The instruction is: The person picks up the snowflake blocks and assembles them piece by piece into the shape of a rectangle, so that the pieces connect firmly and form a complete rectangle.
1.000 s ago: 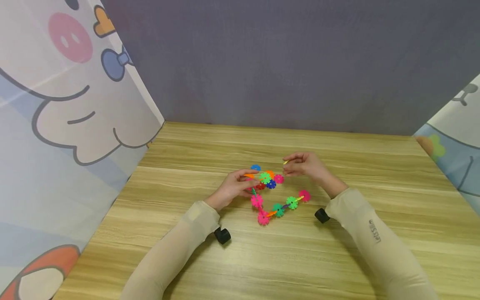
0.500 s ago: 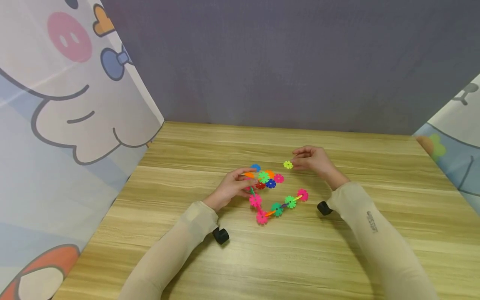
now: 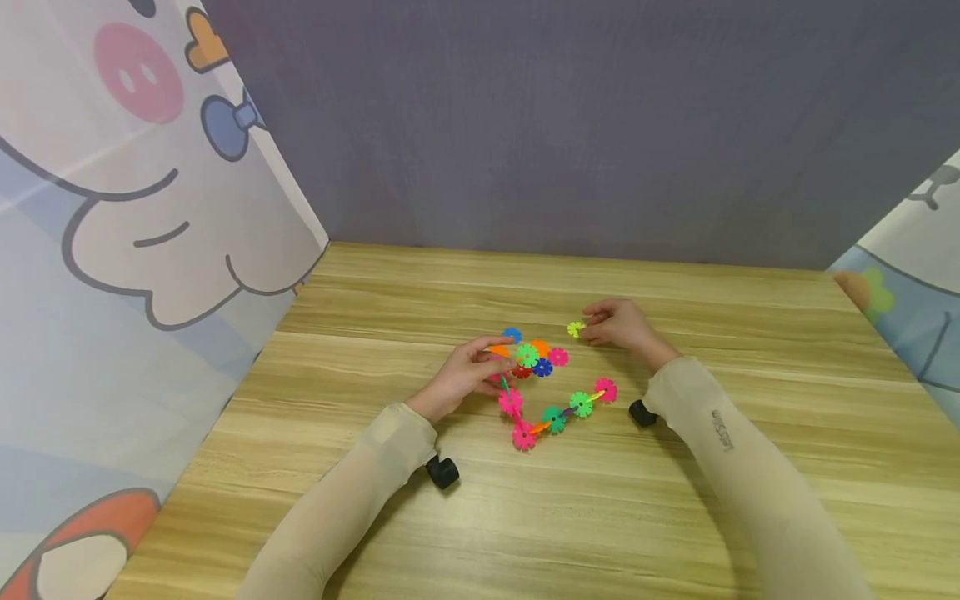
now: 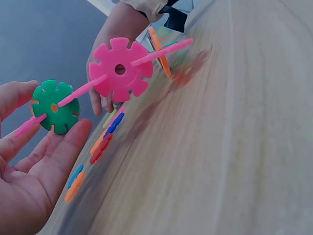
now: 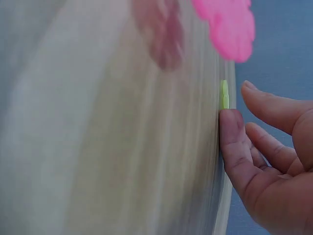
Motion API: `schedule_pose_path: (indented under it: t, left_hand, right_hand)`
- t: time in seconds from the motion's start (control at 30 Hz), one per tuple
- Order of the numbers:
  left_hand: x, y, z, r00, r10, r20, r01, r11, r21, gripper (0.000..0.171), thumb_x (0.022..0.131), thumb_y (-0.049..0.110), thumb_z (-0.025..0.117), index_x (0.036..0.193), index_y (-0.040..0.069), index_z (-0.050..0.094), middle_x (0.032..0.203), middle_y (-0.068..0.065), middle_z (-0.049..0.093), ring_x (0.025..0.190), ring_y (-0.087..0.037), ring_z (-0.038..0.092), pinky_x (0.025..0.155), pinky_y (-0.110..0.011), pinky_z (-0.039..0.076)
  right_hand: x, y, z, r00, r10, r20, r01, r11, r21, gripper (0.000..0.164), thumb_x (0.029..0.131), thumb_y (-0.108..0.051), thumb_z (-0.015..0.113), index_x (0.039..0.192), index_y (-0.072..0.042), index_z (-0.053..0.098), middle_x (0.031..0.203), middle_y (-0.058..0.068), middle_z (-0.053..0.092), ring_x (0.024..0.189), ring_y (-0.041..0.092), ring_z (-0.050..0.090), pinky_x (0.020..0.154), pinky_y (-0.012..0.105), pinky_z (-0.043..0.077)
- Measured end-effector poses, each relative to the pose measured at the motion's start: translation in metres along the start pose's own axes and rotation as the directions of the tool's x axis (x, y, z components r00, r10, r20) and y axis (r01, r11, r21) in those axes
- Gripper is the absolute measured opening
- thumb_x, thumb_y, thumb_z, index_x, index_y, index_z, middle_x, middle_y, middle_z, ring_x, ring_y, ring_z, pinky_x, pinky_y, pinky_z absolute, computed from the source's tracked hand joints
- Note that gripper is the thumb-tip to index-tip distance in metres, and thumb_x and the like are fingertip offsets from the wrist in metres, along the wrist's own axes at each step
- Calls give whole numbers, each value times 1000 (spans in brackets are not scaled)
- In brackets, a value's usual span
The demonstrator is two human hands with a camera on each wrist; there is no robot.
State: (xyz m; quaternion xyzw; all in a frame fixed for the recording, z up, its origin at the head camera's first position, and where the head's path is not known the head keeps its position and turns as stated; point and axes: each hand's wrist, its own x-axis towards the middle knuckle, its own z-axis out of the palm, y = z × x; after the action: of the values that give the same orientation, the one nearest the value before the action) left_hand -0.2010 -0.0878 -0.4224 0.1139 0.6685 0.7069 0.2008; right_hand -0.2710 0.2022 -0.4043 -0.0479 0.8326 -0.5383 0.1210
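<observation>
My left hand [image 3: 467, 377] holds one end of a chain of interlocking plastic snowflake discs [image 3: 511, 402]. In the left wrist view its fingers and thumb are round a green disc [image 4: 56, 110] and a pink disc edge-on, and the rest of the chain hangs in the air. A yellow-green snowflake disc [image 3: 575, 329] lies flat on the table beside my right hand [image 3: 618, 323]. The right wrist view has one fingertip of that hand against the disc's edge, with the other fingers spread apart from it.
Loose snowflake discs lie between the hands: blue [image 3: 512, 335], dark blue [image 3: 542, 367], pink [image 3: 558, 357], orange [image 3: 540, 347] and red [image 3: 521, 372]. The chain's free pink end [image 3: 606, 389] extends toward the right forearm. A grey panel [image 3: 570, 133] stands behind the wooden table [image 3: 405, 283].
The yellow-green disc, earlier in the right hand's fingers, now lies on the table. The right hand drew back to the right, then came a little nearer to it. The left hand stays almost still.
</observation>
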Motion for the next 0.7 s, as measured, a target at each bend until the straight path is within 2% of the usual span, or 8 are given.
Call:
schedule_pose_path:
  t: [0.23, 0.47, 0.7]
  left_hand:
    - [0, -1, 0, 1000, 2, 2, -2, 1000, 7, 51, 96, 5, 63, 144, -3, 46, 108, -29, 67, 79, -18, 71, 72, -39, 61]
    - [1, -2, 1, 1000, 5, 8, -5, 1000, -3, 51, 96, 4, 63, 144, -3, 46, 106, -30, 67, 78, -16, 70, 72, -38, 61]
    - [1, -2, 1, 1000, 4, -4, -4, 1000, 4, 49, 96, 6, 62, 143, 0, 49, 107, -25, 67, 81, -17, 69, 72, -36, 60]
  right_hand:
    - [6, -2, -1, 998, 60, 35, -56, 991, -126, 49, 88, 1, 73, 130, 17, 54, 94, 15, 60, 67, 9, 65, 70, 28, 59]
    - [6, -5, 1, 997, 53, 47, -42, 979, -201, 42, 87, 1, 74, 123, 17, 60, 108, 27, 65, 69, 12, 67, 68, 29, 60]
    - [6, -5, 2, 999, 21, 34, -14, 979, -203, 35, 83, 4, 76, 112, 16, 61, 90, 15, 60, 65, 11, 64, 65, 29, 60]
